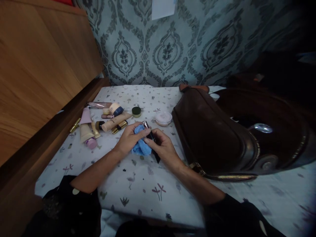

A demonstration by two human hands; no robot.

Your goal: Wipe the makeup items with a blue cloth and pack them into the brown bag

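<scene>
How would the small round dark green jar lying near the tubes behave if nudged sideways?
The small round dark green jar looks squat and flat-bottomed, so it would probably slide rather than tip. The patterned white cloth under it looks soft, likely adding drag. It seems compact and hard, so probably rigid and easy to pinch.

Home bedroom; damask wallpaper; wooden headboard; floral bedsheet; scattered cosmetics; leather handbag

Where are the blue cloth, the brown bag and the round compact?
blue cloth (141,147): head view, on its lower folds below the left hand.
brown bag (209,131): head view, on its broad leather side.
round compact (163,118): head view, on its pale lid.
</scene>
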